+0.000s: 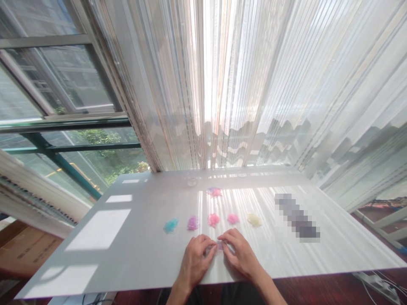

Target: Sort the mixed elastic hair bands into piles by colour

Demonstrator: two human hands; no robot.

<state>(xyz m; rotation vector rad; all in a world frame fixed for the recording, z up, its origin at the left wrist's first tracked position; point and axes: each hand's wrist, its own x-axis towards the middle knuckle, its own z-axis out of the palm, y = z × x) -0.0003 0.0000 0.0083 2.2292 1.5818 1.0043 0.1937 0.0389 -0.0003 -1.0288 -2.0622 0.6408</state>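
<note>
My left hand (197, 255) and my right hand (239, 252) rest near the table's front edge, thumbs and fingers drawn together. Between their fingertips is a small bit of purple strands (219, 245), partly covered by the fingers. Just beyond the hands, small piles of thin, tangled strands lie in a row: teal (171, 225), purple (193, 223), red-pink (213, 219), pink (233, 218) and pale yellow (254, 220). Farther back sits a mixed pile (215, 192), mostly pink with some blue. Whether the strands are closed loops is too fine to tell.
The white table (143, 250) carries two clear, round items at its back, one a transparent dish (192, 182). A blurred-out dark object (297, 218) lies on the right. Sheer curtains (248, 84) hang behind; a cardboard box (28, 250) stands at left, cables (380, 284) at lower right.
</note>
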